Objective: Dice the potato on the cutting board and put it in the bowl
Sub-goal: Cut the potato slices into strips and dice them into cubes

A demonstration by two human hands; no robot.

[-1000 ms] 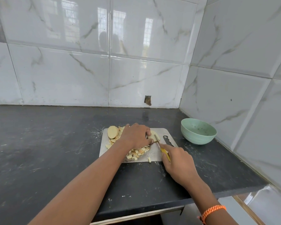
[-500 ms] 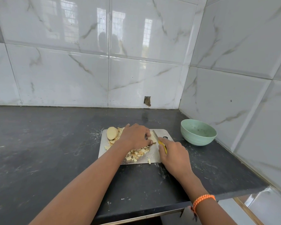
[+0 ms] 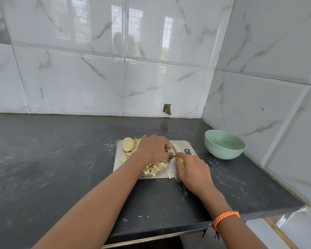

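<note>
Step in hand: dicing is judged to be under way; a strip of potato (image 3: 171,150) is being cut on the metal cutting board (image 3: 182,145), and nothing has yet been moved to the bowl.
Left hand (image 3: 153,147): fingers are curled over the potato strip, which is pinned to the board under the fingertips.
Right hand (image 3: 193,170): closed round the yellow handle of a knife (image 3: 177,155); the blade is laid across the strip just beside the left fingertips.
Diced potato (image 3: 157,167): a heap is seen under and just behind the left wrist, with one loose cube near the right hand at the board's front edge.
Uncut potato slices (image 3: 128,144): a stack is left beyond the left hand's outer side.
Green bowl (image 3: 224,145): set on the dark counter (image 3: 52,159), beyond and to the outer side of the right hand, apart from the board; no potato can be made out in it.
Next move: a downward cut is called for, with the left fingertips kept clear of the blade; the slices remain to be diced before transfer.
</note>
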